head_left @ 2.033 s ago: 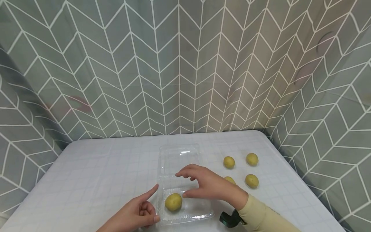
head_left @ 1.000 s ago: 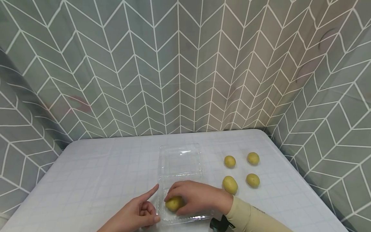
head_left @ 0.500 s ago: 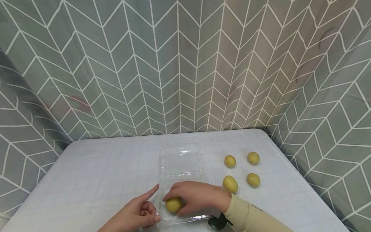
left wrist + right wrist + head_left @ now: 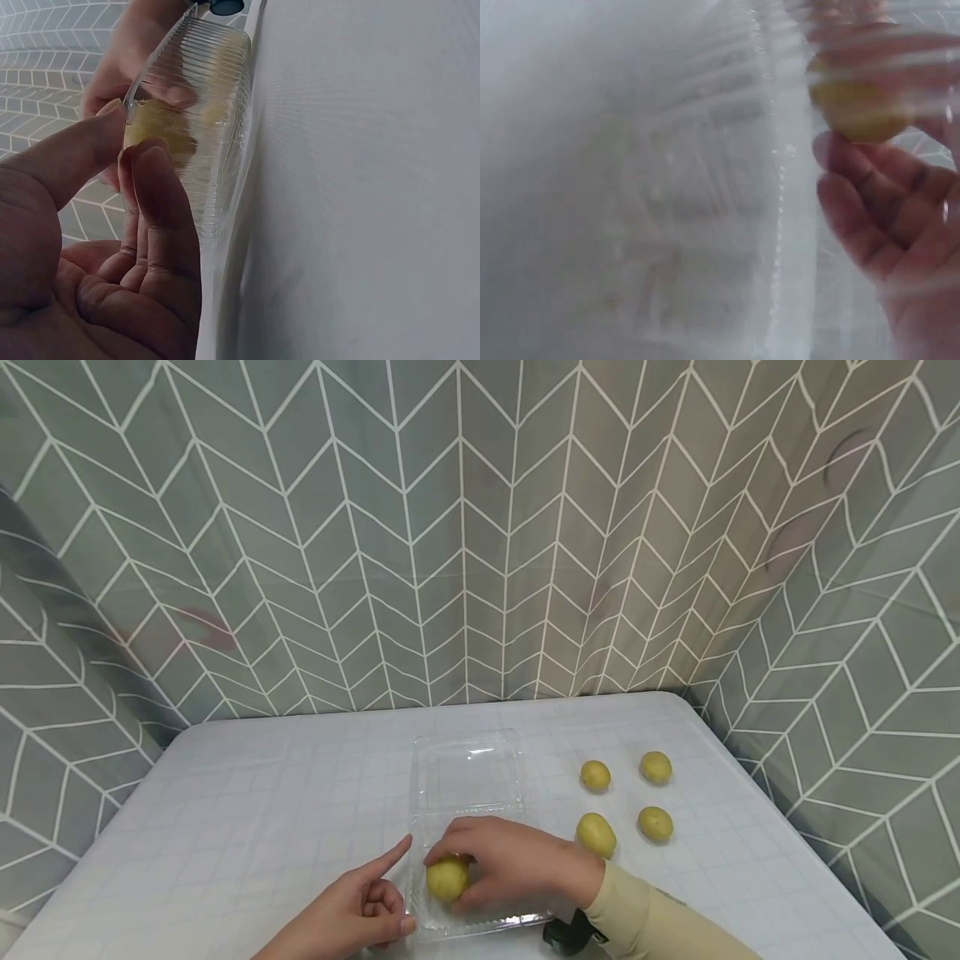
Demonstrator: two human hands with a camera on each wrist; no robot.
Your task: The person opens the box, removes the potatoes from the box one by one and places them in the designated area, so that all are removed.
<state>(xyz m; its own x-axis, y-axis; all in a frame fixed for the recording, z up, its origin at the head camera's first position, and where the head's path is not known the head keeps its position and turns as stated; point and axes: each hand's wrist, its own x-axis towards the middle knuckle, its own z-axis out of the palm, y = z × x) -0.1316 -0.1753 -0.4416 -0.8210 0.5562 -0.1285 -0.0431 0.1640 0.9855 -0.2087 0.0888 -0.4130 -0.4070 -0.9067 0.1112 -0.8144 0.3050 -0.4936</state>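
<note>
right hand (image 4: 510,864) curls round potato (image 4: 447,878) inside clear clamshell tray (image 4: 465,777) on tabletop (image 4: 262,793) | left hand (image 4: 352,914) steadies tray edge, forefinger straight, others curled | potato likely firm, smooth, light; grip across middle | tray flimsy

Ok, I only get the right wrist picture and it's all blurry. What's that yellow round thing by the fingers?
Observer: It looks like a small potato. The right hand grips it inside a clear plastic tray.
Operator: Are there more?
Observer: Yes, four more potatoes lie on the table, to the right of the tray.
Operator: What's the other hand doing?
Observer: The left hand rests against the tray's left edge, with its index finger stretched out.
</note>
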